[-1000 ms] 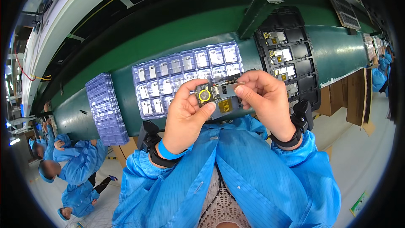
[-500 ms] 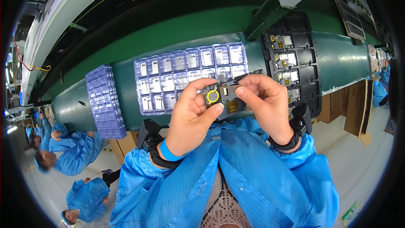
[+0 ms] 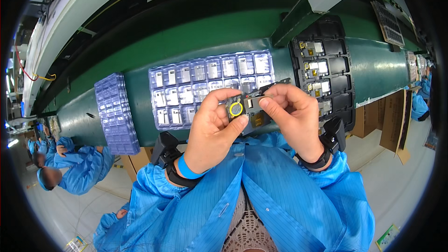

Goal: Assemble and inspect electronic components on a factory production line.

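My left hand (image 3: pixel 210 133) is closed on a small dark circuit board (image 3: pixel 237 108) that has a yellow ring at its left end. With thumb and fingers, my right hand (image 3: pixel 298 116) pinches a small silver metal plate (image 3: pixel 254 104) against the board's middle. Gold contacts show on the board below the plate. Behind both hands lies a clear bluish plastic tray (image 3: pixel 210 59) whose pockets hold several similar silver plates. To the right is a black tray (image 3: pixel 339 80) with several boards in its left column.
A stack of bluish plastic trays (image 3: pixel 116 112) stands left on the green workbench (image 3: pixel 77 116). A green and white post (image 3: pixel 298 18) rises behind the black tray. Cardboard boxes (image 3: pixel 392 116) stand at the right. Another person in blue (image 3: pixel 79 168) is at the left.
The silver plate sits slightly differently over the board, and my right fingers have shifted a little. At the lower left, the other person nearest me has moved mostly behind my sleeve.
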Available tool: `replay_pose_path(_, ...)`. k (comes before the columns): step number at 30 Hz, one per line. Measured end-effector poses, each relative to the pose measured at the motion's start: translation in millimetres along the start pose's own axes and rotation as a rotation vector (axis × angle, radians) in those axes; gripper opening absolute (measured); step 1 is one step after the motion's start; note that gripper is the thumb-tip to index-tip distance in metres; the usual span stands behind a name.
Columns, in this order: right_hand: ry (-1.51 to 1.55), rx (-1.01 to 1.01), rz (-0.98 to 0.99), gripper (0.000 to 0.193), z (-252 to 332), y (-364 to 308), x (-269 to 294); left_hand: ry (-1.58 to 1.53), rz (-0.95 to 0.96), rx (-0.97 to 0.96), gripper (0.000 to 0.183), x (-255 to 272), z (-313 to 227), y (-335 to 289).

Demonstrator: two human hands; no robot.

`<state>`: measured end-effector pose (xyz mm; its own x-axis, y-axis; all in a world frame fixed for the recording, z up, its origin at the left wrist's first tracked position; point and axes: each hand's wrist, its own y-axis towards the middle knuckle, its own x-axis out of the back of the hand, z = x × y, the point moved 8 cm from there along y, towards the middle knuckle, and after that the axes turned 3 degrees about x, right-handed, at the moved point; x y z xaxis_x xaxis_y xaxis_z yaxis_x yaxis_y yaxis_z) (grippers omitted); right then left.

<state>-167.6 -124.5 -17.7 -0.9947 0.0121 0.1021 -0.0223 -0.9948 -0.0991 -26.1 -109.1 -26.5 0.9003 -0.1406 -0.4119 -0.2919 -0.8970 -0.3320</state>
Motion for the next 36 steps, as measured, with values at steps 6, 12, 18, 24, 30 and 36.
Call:
replay_pose_path(6,-0.201,0.188,-0.035,0.012,22.5,-2.7,-2.9,0.098,-0.134,-0.110,0.021,7.1,-4.1,1.6)
replay_pose_path(12,-0.417,0.429,-0.137,0.016,42.5,-7.9,1.7,0.085,-0.161,-0.168,0.022,6.4,-8.8,1.9)
replay_pose_path(18,-0.331,0.351,-0.138,0.027,35.2,-7.8,3.2,0.067,-0.139,-0.151,0.022,5.3,-6.4,2.8)
replay_pose_path(24,-0.531,0.333,-0.221,0.033,39.8,-7.3,12.8,0.062,-0.131,-0.140,0.023,6.6,-5.6,4.9)
replay_pose_path(30,-0.370,0.287,-0.115,0.036,25.6,2.6,18.3,0.079,-0.119,-0.135,0.023,2.7,-5.7,3.1)
replay_pose_path(36,0.000,0.071,-0.030,0.028,5.1,3.2,15.5,0.126,-0.124,-0.127,0.023,0.3,-4.2,2.5)
